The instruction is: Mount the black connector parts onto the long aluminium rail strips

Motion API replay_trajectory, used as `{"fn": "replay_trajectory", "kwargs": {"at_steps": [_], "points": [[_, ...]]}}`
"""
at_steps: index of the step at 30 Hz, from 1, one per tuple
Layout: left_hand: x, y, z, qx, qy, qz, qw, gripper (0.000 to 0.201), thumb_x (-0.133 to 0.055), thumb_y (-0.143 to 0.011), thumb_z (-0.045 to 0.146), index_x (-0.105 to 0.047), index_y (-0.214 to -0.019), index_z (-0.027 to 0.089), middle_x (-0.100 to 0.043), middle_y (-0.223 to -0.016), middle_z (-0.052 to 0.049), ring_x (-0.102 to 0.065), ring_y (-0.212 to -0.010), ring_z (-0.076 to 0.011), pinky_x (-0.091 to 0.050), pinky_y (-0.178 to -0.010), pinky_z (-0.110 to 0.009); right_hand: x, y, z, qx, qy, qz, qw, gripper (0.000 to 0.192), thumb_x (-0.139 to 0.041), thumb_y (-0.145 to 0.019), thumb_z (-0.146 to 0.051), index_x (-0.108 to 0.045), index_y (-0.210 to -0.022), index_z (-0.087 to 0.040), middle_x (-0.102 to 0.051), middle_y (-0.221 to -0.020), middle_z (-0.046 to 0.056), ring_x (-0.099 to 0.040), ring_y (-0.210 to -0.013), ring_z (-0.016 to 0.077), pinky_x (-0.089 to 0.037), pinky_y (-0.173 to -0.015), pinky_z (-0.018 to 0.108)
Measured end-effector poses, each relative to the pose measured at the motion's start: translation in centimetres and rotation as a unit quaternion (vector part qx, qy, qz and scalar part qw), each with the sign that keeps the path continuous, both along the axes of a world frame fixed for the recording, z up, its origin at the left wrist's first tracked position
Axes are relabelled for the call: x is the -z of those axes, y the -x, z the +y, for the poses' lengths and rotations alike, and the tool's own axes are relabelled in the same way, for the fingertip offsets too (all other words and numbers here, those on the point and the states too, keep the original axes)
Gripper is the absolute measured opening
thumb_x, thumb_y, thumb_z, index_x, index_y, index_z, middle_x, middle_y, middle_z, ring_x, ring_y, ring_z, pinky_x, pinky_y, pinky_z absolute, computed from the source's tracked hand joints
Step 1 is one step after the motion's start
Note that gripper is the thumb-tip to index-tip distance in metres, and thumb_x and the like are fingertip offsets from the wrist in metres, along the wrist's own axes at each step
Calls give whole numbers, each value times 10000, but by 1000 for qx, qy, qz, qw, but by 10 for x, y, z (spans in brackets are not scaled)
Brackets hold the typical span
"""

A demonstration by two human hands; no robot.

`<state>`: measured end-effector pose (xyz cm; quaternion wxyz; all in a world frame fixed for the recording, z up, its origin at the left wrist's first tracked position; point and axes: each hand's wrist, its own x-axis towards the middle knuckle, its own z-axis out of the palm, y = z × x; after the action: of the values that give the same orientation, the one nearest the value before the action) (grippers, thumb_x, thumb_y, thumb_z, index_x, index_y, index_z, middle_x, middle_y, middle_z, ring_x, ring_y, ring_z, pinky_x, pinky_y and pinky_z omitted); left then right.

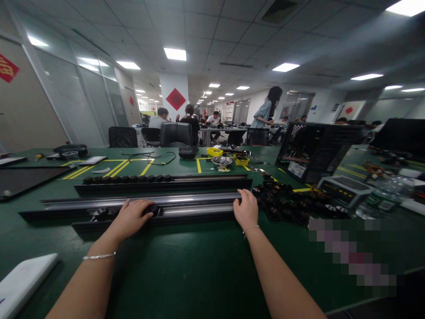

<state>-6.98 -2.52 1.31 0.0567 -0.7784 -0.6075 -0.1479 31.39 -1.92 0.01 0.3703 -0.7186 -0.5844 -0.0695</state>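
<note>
Rail (195, 204) lies crosswise on the bench (186, 266), long axis left-right; left hand (131, 218) cups a small black part, right hand (246, 209) clasps its end.

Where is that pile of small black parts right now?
In the head view the pile of small black parts lies on the green table, right of the right hand and in front of the open computer case.

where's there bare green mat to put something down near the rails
The widest bare patch is the green mat in front of the near rail, between the two forearms. A smaller one lies left, between the white slab and the left hand. It is crowded right of the right hand: a pile of black parts, then the open computer case.
</note>
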Motion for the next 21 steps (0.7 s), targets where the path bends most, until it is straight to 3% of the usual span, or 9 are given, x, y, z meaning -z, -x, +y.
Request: {"fn": "replay_trajectory", "kwargs": {"at_steps": [7, 21], "points": [[-4, -10, -2, -6, 15, 10, 1000, 412, -436, -801, 391, -573, -1161, 245, -606, -1211, -85, -494, -1180, -251, -239, -1050, -531, 6, 8, -1, -14, 97, -45, 994, 357, -420, -812, -263, -616, -1106, -213, -545, -1245, 73, -430, -1182, 228, -248, -1020, 397], [-3, -18, 0, 11, 3, -1, 1000, 392, -460, -796, 386, -598, -1136, 249, -635, -1167, -68, -522, -1138, -230, -272, -1049, -462, 4, 8, -2, -14, 97, -47, 994, 350, -409, -816, -270, -632, -1080, -215, -574, -1215, 56, -455, -1148, 216, -251, -999, 369]]}}
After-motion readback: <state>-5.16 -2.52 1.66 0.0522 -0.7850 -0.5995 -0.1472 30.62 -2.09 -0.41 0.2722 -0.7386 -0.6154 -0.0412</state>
